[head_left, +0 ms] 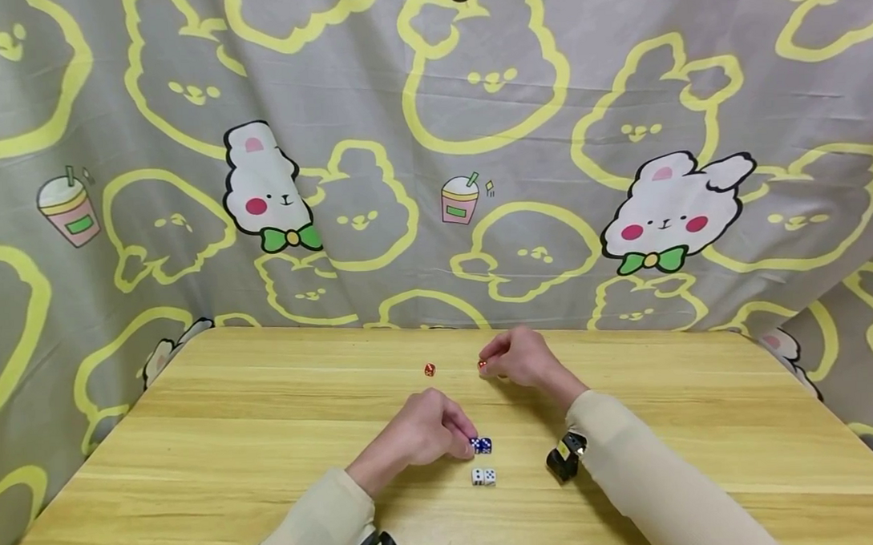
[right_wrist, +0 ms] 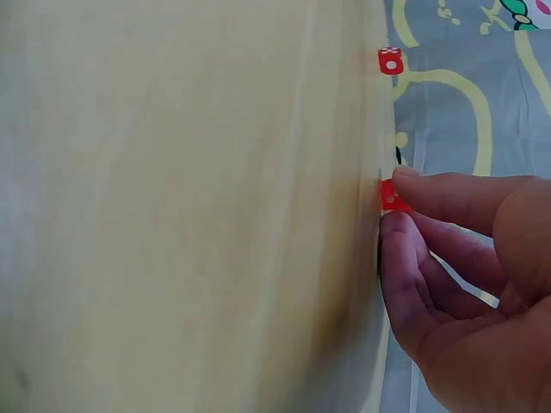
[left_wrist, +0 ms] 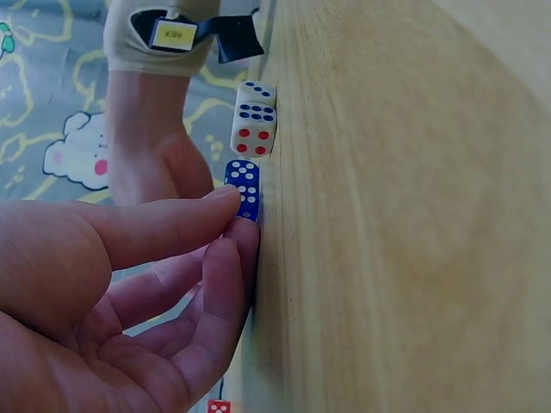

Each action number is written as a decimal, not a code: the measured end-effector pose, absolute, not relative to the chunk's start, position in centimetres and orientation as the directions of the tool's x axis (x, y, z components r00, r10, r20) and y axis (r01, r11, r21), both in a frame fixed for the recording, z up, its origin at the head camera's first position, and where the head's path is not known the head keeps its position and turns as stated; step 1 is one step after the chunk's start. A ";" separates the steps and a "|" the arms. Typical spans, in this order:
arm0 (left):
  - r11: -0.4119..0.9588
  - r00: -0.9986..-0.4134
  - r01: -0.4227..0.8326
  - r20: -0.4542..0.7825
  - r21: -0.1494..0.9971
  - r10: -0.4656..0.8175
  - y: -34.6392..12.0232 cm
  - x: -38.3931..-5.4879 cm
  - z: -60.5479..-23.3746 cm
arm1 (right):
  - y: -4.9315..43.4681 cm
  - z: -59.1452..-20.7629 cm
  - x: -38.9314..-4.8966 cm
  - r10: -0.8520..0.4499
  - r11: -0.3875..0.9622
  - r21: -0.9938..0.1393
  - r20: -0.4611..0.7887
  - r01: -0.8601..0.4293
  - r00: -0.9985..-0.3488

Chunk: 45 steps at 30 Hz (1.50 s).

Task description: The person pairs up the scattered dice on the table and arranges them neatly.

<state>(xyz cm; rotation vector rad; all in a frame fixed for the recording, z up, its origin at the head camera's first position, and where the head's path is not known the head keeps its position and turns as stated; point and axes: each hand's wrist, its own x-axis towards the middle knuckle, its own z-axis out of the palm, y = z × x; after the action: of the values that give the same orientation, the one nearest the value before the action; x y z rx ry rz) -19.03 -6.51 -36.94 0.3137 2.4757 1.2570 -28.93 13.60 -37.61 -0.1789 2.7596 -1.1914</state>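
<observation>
My left hand point(head_left: 429, 429) pinches the left one of two blue dice point(head_left: 486, 445), which stand side by side on the table. In the left wrist view the thumb and a fingertip lie on that blue die point(left_wrist: 246, 185). Just nearer to me, two white dice point(head_left: 484, 477) sit side by side. Farther back, my right hand point(head_left: 524, 358) pinches a red die point(head_left: 482, 365) between thumb and finger; in the right wrist view this red die point(right_wrist: 394, 196) is at the table surface. A second red die point(head_left: 429, 370) lies a short way to its left, untouched.
Pale wood-grain table point(head_left: 233, 440) under everything. A grey curtain point(head_left: 372, 90) with yellow cartoon outlines hangs behind its back edge and at both sides. Black wrist straps point(head_left: 564, 458) are worn over the beige sleeves point(head_left: 646, 474).
</observation>
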 end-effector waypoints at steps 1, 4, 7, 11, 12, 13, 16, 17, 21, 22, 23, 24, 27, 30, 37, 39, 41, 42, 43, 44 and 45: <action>0.582 -0.916 0.038 -0.205 0.812 0.346 -6.5 -19.0 -36.9 | 13.6 -37.6 -29.0 -0.157 0.686 -0.726 -0.075 -0.054 -0.985; 0.582 -0.915 0.035 -0.208 0.812 0.344 -6.5 -19.0 -36.9 | 13.5 -37.7 -29.1 -0.152 0.697 -0.716 -0.080 -0.049 -0.985; 0.584 -0.916 0.039 -0.204 0.810 0.345 -6.4 -19.1 -36.9 | 13.6 -37.8 -29.1 -0.144 0.703 -0.710 -0.084 -0.043 -0.986; 0.583 -0.915 0.046 -0.200 0.811 0.350 -6.4 -19.1 -37.0 | 13.7 -37.9 -29.1 -0.137 0.708 -0.705 -0.086 -0.037 -0.987; 0.582 -0.915 0.046 -0.200 0.812 0.350 -6.4 -19.1 -37.0 | 13.7 -37.9 -29.1 -0.135 0.708 -0.706 -0.086 -0.035 -0.987; 0.582 -0.915 0.045 -0.200 0.812 0.350 -6.4 -19.1 -37.0 | 13.7 -37.9 -29.2 -0.137 0.708 -0.706 -0.085 -0.037 -0.987; 0.581 -0.915 0.043 -0.201 0.813 0.350 -6.4 -19.1 -37.0 | 13.7 -37.9 -29.1 -0.138 0.707 -0.706 -0.086 -0.038 -0.987; 0.580 -0.915 0.042 -0.202 0.813 0.349 -6.4 -19.1 -37.0 | 13.7 -37.9 -29.1 -0.139 0.708 -0.706 -0.087 -0.038 -0.986; 0.576 -0.915 0.042 -0.201 0.816 0.351 -6.4 -19.1 -37.0 | 13.8 -37.9 -29.1 -0.135 0.711 -0.702 -0.092 -0.032 -0.987; 0.575 -0.915 0.044 -0.199 0.817 0.352 -6.4 -19.0 -37.0 | 13.8 -37.8 -29.2 -0.132 0.712 -0.702 -0.091 -0.031 -0.987; 0.574 -0.914 0.046 -0.197 0.817 0.354 -6.4 -19.0 -37.0 | 13.8 -37.8 -29.2 -0.131 0.712 -0.702 -0.091 -0.030 -0.987; 0.574 -0.914 0.048 -0.195 0.818 0.355 -6.3 -19.0 -37.0 | 13.8 -37.8 -29.2 -0.128 0.711 -0.702 -0.090 -0.028 -0.988; 0.573 -0.914 0.053 -0.191 0.818 0.358 -6.3 -19.1 -37.0 | 13.8 -37.8 -29.3 -0.126 0.714 -0.699 -0.082 -0.033 -0.989; 0.577 -0.915 0.047 -0.196 0.815 0.352 -6.4 -19.1 -37.0 | 13.8 -37.9 -29.4 -0.135 0.712 -0.701 -0.075 -0.044 -0.988; 0.584 -0.916 0.045 -0.200 0.810 0.347 -6.5 -19.1 -37.0 | 13.9 -37.8 -29.3 -0.155 0.699 -0.713 -0.070 -0.059 -0.985; 0.584 -0.916 0.047 -0.198 0.811 0.349 -6.5 -19.1 -37.0 | 13.9 -37.7 -29.3 -0.156 0.697 -0.715 -0.073 -0.057 -0.985; 0.583 -0.916 0.050 -0.195 0.811 0.350 -6.5 -19.1 -37.0 | 14.0 -37.6 -29.3 -0.159 0.694 -0.718 -0.075 -0.057 -0.984; 0.582 -0.916 0.051 -0.194 0.812 0.350 -6.5 -19.1 -37.0 | 14.0 -37.6 -29.3 -0.158 0.692 -0.720 -0.077 -0.055 -0.984; 0.581 -0.916 0.051 -0.193 0.812 0.351 -6.5 -19.1 -37.0 | 14.0 -37.6 -29.3 -0.157 0.690 -0.722 -0.078 -0.053 -0.984; 0.580 -0.916 0.051 -0.193 0.813 0.351 -6.5 -19.1 -37.1 | 14.0 -37.5 -29.2 -0.156 0.689 -0.723 -0.079 -0.051 -0.985; 0.580 -0.917 0.050 -0.193 0.813 0.350 -6.5 -19.1 -37.1 | 14.0 -37.5 -29.2 -0.155 0.688 -0.724 -0.079 -0.050 -0.985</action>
<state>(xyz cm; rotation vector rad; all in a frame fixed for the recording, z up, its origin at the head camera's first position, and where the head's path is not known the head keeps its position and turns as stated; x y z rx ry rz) -19.09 -6.50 -37.07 0.3265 2.4805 1.2618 -29.22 14.00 -37.52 -0.1692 2.7615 -1.1778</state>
